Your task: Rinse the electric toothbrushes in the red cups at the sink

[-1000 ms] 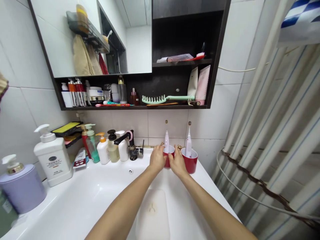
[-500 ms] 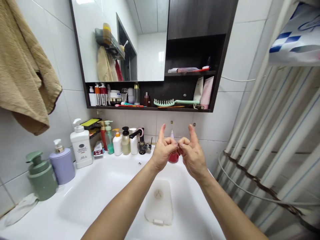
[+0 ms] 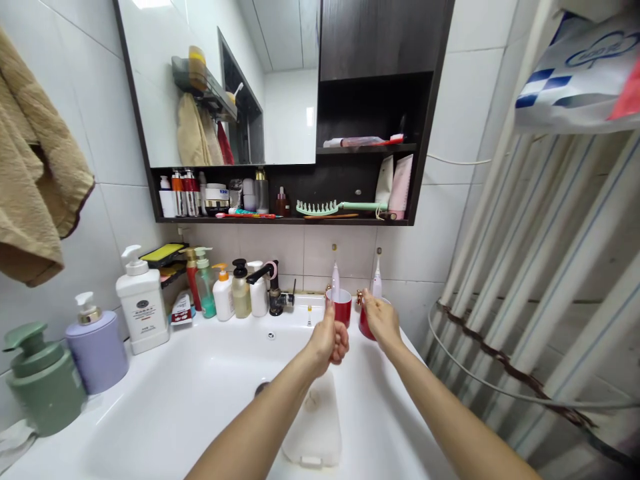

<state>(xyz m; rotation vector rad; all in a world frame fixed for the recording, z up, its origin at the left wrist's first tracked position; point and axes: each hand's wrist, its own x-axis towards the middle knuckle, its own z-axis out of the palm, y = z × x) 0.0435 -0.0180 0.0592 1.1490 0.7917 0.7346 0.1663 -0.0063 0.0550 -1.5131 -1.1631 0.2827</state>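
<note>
My left hand (image 3: 327, 339) is over the basin, fingers curled in and thumb raised, with nothing visible in it. To the right, my right hand (image 3: 384, 323) is closed in front of a red cup (image 3: 367, 327). The back of that hand hides its fingertips and part of the cup, so whether they touch is unclear. An electric toothbrush (image 3: 377, 281) stands upright at that cup. Another red cup (image 3: 343, 309), just behind my left hand, holds a second electric toothbrush (image 3: 335, 280). Below my hands lies a translucent plastic lid or tray (image 3: 315, 437) in the white sink (image 3: 165, 393).
Beside the black faucet (image 3: 273, 287) stand several pump bottles, including a white bottle (image 3: 143, 307) and a purple dispenser (image 3: 98, 350). A mirrored cabinet (image 3: 285, 221) overhangs the sink's back edge. White radiator pipes (image 3: 545, 267) rise on the right; a towel (image 3: 35, 160) hangs left.
My hands have moved apart from their meeting point, and the raised index fingers have folded down. Both red cups and their toothbrushes now show. The whole view has shifted slightly right.
</note>
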